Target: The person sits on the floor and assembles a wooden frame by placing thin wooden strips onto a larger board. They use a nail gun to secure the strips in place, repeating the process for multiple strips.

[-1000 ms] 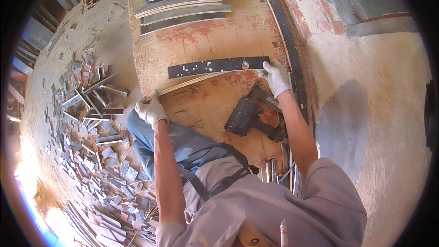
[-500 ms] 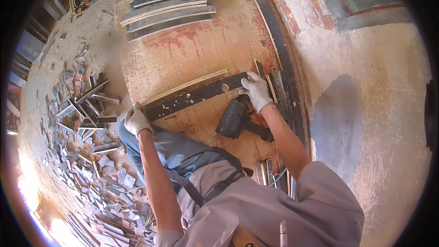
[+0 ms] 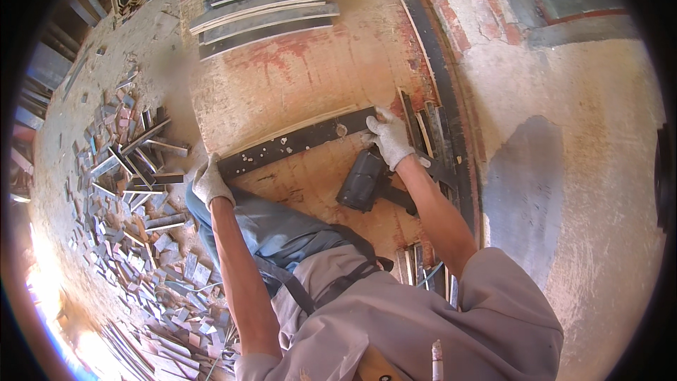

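A long dark plywood strip, spotted with white flecks, lies across the wooden work surface in front of me. My left hand, in a pale work glove, is closed around its left end by my knee. At the far right end my gloved right hand grips the strip with fingers and thumb. A pale wooden edge runs close along the strip's far side. Below my right hand rests a black nail gun, partly hidden by my right forearm.
Several dark strips lie stacked at the far end of the surface. More narrow strips stand along the right edge, beside a plastered wall. Many wood offcuts litter the floor at left.
The dark strip has shifted back against the pale wooden edge, now covering most of it. Both hands have kept hold of its ends; the right hand has moved slightly left.
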